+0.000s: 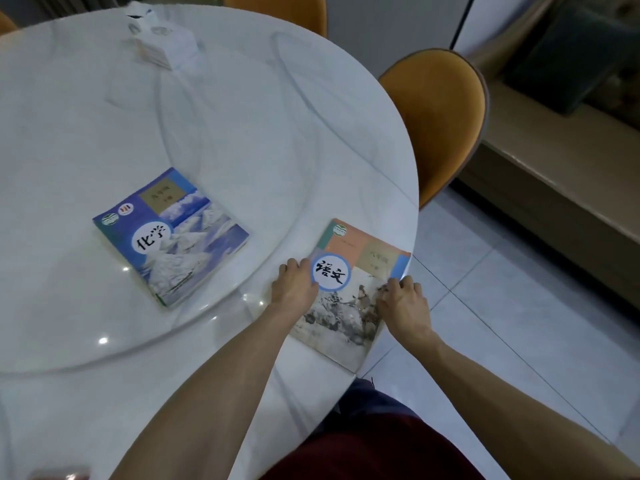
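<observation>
Left hand [294, 283], right hand [403, 300]: grip on tan textbook [346, 329] edges, fingertips out of sight.

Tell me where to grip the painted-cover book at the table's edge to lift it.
Grip the painted-cover book by its right long edge, coming from the right: it lies flat, and that edge alone reaches the table rim, so the right hand can probably slip fingers under.

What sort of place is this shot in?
Most likely a home dining area: a round white table with a glass turntable, orange dining chairs around it, and a sofa alongside on tiled floor. The left hand and right hand hold a textbook at its edges.
</observation>
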`<state>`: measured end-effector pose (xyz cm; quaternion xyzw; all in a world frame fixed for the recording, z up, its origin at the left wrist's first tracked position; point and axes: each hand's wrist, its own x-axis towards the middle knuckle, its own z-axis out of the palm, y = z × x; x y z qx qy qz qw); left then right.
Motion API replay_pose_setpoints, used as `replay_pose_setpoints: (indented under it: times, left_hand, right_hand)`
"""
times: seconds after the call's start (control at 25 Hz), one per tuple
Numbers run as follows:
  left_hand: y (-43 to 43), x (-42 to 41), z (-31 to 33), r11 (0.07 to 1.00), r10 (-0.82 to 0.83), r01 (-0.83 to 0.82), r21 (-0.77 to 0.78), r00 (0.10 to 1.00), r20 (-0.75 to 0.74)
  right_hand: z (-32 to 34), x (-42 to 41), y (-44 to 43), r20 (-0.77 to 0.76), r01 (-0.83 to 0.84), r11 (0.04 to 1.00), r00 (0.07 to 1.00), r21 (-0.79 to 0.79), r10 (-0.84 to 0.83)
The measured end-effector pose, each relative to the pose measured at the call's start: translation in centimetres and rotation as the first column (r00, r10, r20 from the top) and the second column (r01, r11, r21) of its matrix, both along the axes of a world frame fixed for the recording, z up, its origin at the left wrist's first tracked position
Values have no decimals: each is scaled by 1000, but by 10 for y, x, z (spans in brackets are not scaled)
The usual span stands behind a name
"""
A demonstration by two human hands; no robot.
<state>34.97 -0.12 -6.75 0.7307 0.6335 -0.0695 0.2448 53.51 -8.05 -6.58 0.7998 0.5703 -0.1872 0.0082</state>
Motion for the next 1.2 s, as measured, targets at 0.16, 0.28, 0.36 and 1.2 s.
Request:
replay_pose_setpoints:
  times: [0.16, 0.28, 0.36, 1.2]
  left_hand:
    - [9, 0, -5, 973, 223, -218, -74, 973, 67]
    - [15, -2, -5, 930, 353, -325, -171, 918, 178]
    - [13, -3, -5, 912, 399, -349, -215, 878, 266]
    - [1, -36, 49, 768, 559, -575, -282, 388, 732]
  right_hand:
    - [-11, -4, -14, -322, 351, 935, 880, -54, -349]
    - [-17, -5, -16, -448, 484, 867, 754, -117, -481]
    - [-19, -5, -15, -476, 526, 843, 717, -111, -510]
    - [54, -6, 69, -850, 483, 864, 389, -140, -356]
